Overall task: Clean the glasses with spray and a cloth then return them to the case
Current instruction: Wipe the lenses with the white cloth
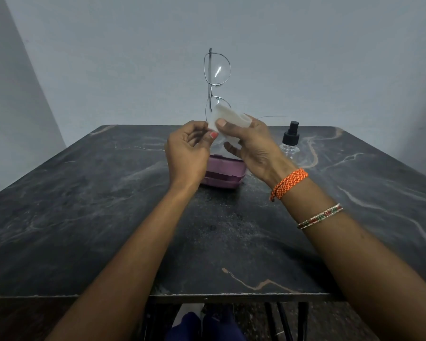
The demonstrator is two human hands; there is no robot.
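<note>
Thin metal-framed glasses [216, 68] are held upright on end above the table, one lens over the other. My left hand [188, 151] pinches the lower lens rim. My right hand [250, 143] holds a white cloth [228, 119] pressed against the lower lens, thumb in front and fingers behind. The upper lens is bare and glints. One temple arm sticks out to the right. Behind my hands, a purple glasses case [225, 174] lies on the table, partly hidden. A clear spray bottle [290, 141] with a black nozzle stands to the right of my right hand.
The dark marble table [108, 217] reaches to a grey wall at the back. Its near edge runs across the bottom of the view, with metal legs and blue-clad knees beneath. My right forearm carries an orange thread band and thin bangles.
</note>
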